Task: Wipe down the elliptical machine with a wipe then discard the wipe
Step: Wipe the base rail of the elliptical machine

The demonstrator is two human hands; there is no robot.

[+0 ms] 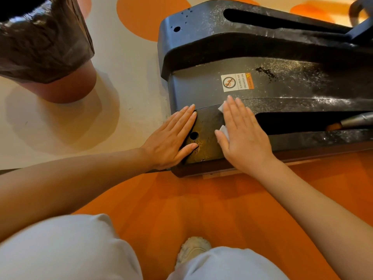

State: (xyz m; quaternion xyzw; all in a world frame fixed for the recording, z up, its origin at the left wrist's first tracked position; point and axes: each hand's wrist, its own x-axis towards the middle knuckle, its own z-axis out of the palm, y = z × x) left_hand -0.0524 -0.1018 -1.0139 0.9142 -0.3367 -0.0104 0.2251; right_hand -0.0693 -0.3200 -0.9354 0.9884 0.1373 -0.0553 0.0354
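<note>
The black base of an elliptical machine (262, 57) is seen from above, lying on an orange and cream floor (201, 199). A white wipe (223, 131) is pressed flat on the near end of the base under the right hand (245, 136), whose fingers are held straight and together. The left hand (173, 138) is laid flat just left of the wipe, fingers straight, nothing gripped. A warning sticker (237, 82) is stuck on the base beyond the wipe. A bin (44, 47) lined with a dark bag is stood well left of the base.
</note>
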